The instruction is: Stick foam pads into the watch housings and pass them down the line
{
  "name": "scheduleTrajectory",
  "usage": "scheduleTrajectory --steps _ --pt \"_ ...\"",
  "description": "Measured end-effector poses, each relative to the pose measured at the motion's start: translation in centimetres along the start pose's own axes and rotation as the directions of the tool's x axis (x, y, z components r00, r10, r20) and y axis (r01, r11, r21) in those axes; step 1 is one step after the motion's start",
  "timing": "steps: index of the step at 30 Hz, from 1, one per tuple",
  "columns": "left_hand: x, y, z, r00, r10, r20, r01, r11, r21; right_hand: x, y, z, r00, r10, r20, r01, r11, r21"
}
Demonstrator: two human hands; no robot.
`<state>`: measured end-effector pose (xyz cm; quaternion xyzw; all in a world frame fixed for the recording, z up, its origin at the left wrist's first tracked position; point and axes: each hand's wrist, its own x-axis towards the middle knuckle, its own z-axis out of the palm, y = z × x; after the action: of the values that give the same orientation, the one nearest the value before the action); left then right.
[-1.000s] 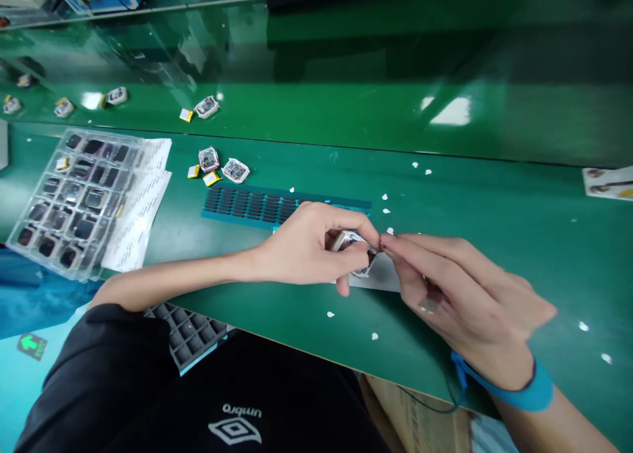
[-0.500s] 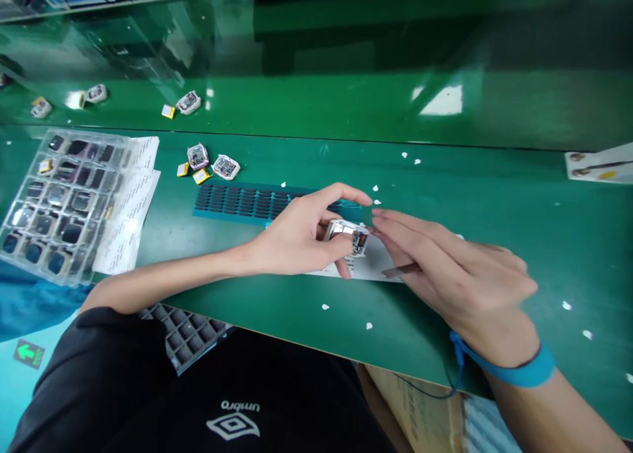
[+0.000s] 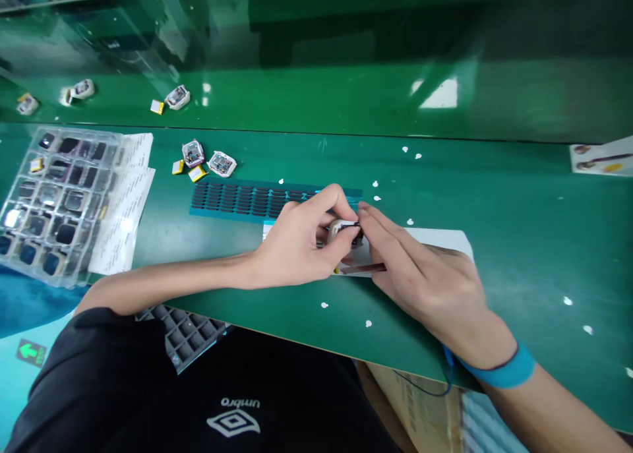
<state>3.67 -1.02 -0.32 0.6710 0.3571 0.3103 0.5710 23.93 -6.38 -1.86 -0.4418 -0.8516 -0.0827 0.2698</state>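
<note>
Head view, looking down over the green tabletop [image 3: 519, 202]. The left hand [image 3: 297, 242] is curled around a small silver watch case [image 3: 342, 227], thumb and fingers pinching it just above a white sheet [image 3: 435, 239] that lies flat on the tabletop. The right hand [image 3: 420, 275] comes in from the other side, fingertips pressed together right against the case, and a thin dark tool [image 3: 366, 268] runs under those fingers; whether it is gripped or only trapped there, I cannot tell. A blue wrist strap [image 3: 499, 368] circles the right wrist.

Both hands meet on the one case, so the piece is mid-handling. What exactly is being fitted into it is hidden behind the fingers.

Just beyond the hands lies a blue strip of small dark pads [image 3: 247, 199], its right end tucked behind the left hand. Further left, a clear compartment tray [image 3: 49, 202] holds many dark-faced parts in its pockets, with printed paper sheets [image 3: 126, 209] beside it. Near the strip's far left corner sit loose case modules [image 3: 208, 159] with little yellow pieces next to them, and more of the same lie on the glossy raised band behind [image 3: 177, 97].

Judging by that, a good stock in the tray and several loose units are unfinished; this one case is the only piece in hand. White specks are scattered about the tabletop. A dark grid tray [image 3: 190, 334] pokes out under the near edge.
</note>
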Motion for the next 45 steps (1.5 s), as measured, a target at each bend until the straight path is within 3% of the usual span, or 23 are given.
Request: scheduleTrajectory --steps 3,6,11,15,19,22,25,29,35,45 --pt "-0.1 -0.1 0.0 1.000 0.024 -0.003 -0.025 0.999 -0.027 0.6 -0.1 0.1 0.992 0.117 -0.049 -0.105 0.975 0.198" --pt "-0.1 0.3 -0.4 0.995 0.073 0.070 -0.078 0.995 0.070 1.1 -0.2 -0.1 0.952 0.307 -0.001 -0.282 0.873 0.397" --pt "0.3 1.2 -1.3 0.977 0.107 0.186 -0.148 0.963 0.225 1.5 -0.2 -0.6 0.869 0.488 0.076 -0.459 0.740 0.492" --pt "1.0 1.9 -2.7 0.944 0.088 0.319 -0.194 0.929 0.316 1.7 0.7 -1.1 0.868 0.465 0.173 -0.471 0.666 0.578" --pt "1.3 2.5 -4.0 0.850 0.085 0.520 -0.387 0.771 0.506 2.0 2.0 -1.7 0.822 0.528 0.214 -0.509 0.512 0.691" --pt "1.3 2.2 -4.0 0.795 0.015 0.606 -0.495 0.593 0.635 2.0 2.9 -1.7 0.788 0.555 0.267 -0.583 0.534 0.612" --pt "1.1 1.9 -3.5 0.772 -0.038 0.635 -0.559 0.434 0.706 1.9 3.4 -1.4 0.787 0.475 0.394 -0.613 0.525 0.591" --pt "1.0 2.1 -3.2 0.740 -0.052 0.671 -0.626 0.312 0.715 1.9 3.5 -1.1 0.802 0.401 0.442 -0.596 0.512 0.618" --pt "1.1 2.4 -3.5 0.718 -0.066 0.693 -0.644 0.313 0.698 1.8 3.6 -1.0 0.818 0.436 0.374 -0.571 0.550 0.609" --pt "1.1 2.2 -3.7 0.726 -0.060 0.685 -0.631 0.337 0.699 1.8 3.7 -1.0 0.792 0.424 0.439 -0.607 0.469 0.642"
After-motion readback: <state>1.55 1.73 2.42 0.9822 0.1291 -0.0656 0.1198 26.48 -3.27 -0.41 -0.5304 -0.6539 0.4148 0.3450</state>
